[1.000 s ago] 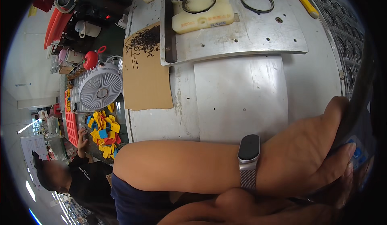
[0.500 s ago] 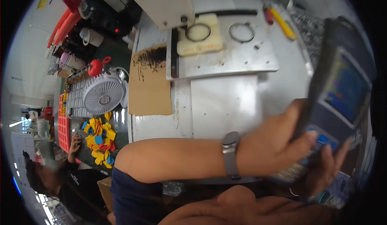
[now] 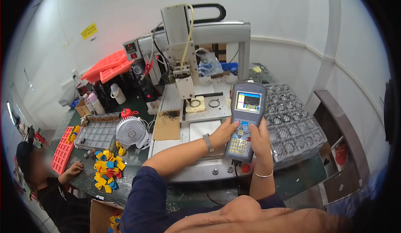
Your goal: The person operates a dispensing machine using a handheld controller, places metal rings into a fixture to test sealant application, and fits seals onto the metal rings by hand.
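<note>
Now both hands grasp the grey handheld controller (image 3: 245,122) upright — left hand (image 3: 223,133) at its keypad side, right hand (image 3: 260,139) behind. Its screen glows (colour display) before the benchtop machine (image 3: 196,66).

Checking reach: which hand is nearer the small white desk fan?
Left. The left hand grips the handheld controller's left edge, on the side facing the white desk fan. The right hand holds the controller's right edge, farther away.
</note>
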The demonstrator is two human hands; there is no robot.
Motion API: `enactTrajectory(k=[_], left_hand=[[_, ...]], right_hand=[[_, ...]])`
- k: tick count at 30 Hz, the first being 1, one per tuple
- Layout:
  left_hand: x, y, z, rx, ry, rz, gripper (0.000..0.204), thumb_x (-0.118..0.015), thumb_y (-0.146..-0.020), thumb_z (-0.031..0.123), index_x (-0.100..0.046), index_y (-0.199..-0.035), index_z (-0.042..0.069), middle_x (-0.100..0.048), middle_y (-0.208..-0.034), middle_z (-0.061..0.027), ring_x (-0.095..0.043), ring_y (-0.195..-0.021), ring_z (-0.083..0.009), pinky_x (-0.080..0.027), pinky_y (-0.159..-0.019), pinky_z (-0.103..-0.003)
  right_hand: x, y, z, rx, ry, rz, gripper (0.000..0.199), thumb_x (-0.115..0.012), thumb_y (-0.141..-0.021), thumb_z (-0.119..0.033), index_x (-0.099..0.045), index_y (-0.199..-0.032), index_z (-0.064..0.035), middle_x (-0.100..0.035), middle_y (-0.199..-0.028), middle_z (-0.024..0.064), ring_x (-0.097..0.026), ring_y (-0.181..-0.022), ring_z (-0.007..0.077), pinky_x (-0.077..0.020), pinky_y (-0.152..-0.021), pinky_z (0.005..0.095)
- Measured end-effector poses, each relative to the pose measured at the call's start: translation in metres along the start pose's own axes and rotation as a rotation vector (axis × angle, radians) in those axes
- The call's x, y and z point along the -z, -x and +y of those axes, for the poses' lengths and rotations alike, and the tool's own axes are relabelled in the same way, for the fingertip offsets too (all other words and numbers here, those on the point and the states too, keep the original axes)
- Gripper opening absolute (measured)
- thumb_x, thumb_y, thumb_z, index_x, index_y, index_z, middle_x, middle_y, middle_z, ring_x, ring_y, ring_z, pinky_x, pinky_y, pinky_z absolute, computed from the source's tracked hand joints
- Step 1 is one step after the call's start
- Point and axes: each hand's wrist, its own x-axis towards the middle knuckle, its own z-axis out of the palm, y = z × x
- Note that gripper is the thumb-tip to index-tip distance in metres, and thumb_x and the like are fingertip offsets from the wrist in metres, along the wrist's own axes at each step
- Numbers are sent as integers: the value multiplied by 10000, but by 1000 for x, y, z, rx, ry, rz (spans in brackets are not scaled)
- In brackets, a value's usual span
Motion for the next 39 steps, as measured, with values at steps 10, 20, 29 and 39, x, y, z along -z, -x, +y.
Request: enactTrajectory(k=[10, 20, 29, 39], left_hand=[[-5, 11, 11, -228, -767, 252, 535, -514, -943, 301, -378, -1313, -61, -474, -1302, -297, -472, -1216, -423, -374, -1022, -424], [-138, 161, 191, -460, -107, -498, 616, -365, -969, 474, -487, -1302, -29, -381, -1446, -188, -344, -1350, -299, -266, -1097, -403], [-183, 186, 194, -351, 153, -731, 708, -321, -961, 514, -409, -1329, -84, -342, -1424, -277, -323, -1341, -380, -252, -1099, -444], [-188, 188, 161, -261, 297, -719, 815, -273, -952, 559, -322, -1359, -146, -299, -1399, -375, -300, -1332, -471, -236, -1102, -490]], right_hand=[[-4, 2, 4, 117, 49, -16, 484, -498, -898, -40, -351, -1357, 13, -612, -1030, 100, -579, -744, 88, -485, -612, 226], [-13, 18, -20, -8, -111, 26, 397, -653, -810, -69, -505, -1168, 18, -629, -966, 72, -611, -814, 129, -504, -715, 269], [-29, 29, -23, 56, -200, -5, 463, -692, -786, -103, -511, -1189, 32, -599, -1101, 108, -585, -970, 164, -449, -898, 303], [-30, 35, -41, -218, -568, -315, 712, -735, -667, 9, -395, -1292, 16, -604, -1074, 140, -643, -939, 222, -540, -843, 360]])
